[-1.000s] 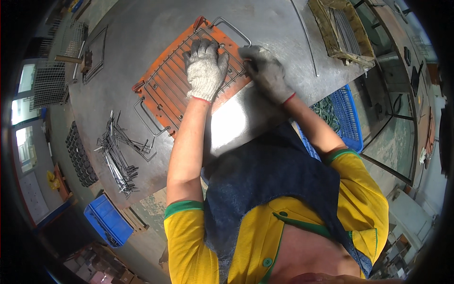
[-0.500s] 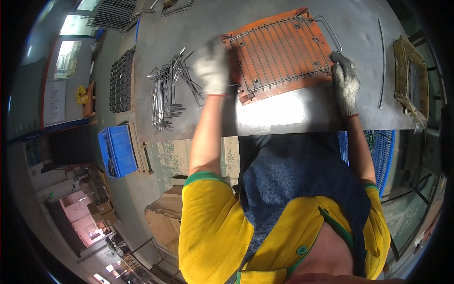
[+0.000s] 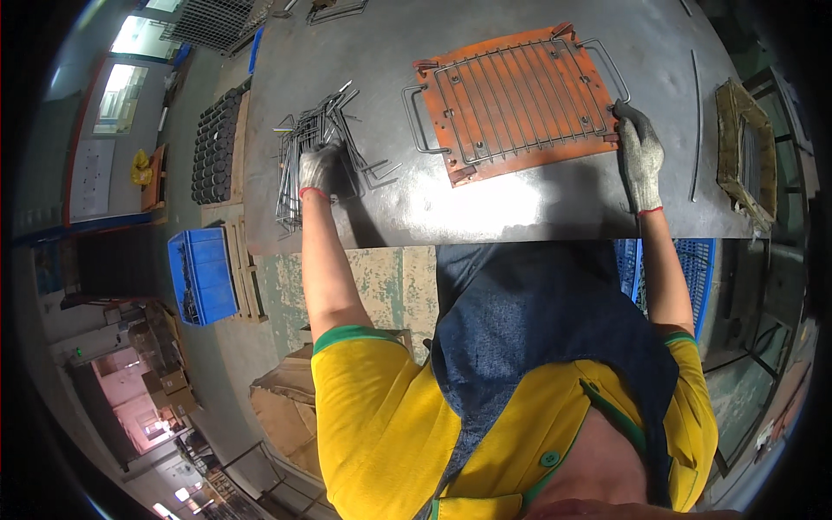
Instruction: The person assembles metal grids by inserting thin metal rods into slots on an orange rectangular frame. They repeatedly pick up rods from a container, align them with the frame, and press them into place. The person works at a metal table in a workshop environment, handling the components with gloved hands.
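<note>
An orange-red plate fixture lies on the metal table, carrying a wire grid of thin parallel bars. Bent wire handles sit at both ends, a left handle and a right handle. My right hand, in a pale glove with dark fingertips, grips the plate's lower right corner, close to the right handle's end. Left of the plate is a tangled pile of bent wire handles. My gloved left hand reaches into that pile, its fingers curled down onto the wires; the fingertips are partly hidden.
A long thin rod lies on the grey table at right, near a worn box of rods. More bent wire pieces lie at the far edge. Blue bins stand beyond the table's left side and below its front edge.
My left hand has moved left from the plate's left end to the wire pile. The left handle now shows fully beside the plate. My right hand stays at the plate's corner.
</note>
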### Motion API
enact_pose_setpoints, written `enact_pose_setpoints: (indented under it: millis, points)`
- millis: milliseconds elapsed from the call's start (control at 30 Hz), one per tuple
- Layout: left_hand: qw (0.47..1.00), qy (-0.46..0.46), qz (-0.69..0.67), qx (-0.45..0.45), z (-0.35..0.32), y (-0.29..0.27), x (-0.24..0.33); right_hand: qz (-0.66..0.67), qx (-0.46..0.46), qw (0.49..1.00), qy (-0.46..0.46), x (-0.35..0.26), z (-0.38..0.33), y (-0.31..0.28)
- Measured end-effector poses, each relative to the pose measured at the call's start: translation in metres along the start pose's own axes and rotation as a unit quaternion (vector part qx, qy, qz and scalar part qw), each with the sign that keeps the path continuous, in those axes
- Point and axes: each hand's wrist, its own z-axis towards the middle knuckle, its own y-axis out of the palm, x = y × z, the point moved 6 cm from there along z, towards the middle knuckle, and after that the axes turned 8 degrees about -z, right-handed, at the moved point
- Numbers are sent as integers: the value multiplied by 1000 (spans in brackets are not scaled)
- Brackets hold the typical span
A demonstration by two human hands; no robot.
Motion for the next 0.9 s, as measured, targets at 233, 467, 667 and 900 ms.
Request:
enact_pose_setpoints:
  millis: [233,467,667,900]
  points:
    - [881,25,-460,-109,-55,-8,48,24,168,985,-41,-55,2,-43]
    - [639,23,-667,-382,-153,95,171,-70,-394,902,160,-100,-88,132]
    - [544,58,-728,-413,-184,104,211,-44,-341,902,-262,-103,-111,162]
    - [535,42,-726,-430,-188,113,201,-194,-258,880,-349,-92,-102,167]
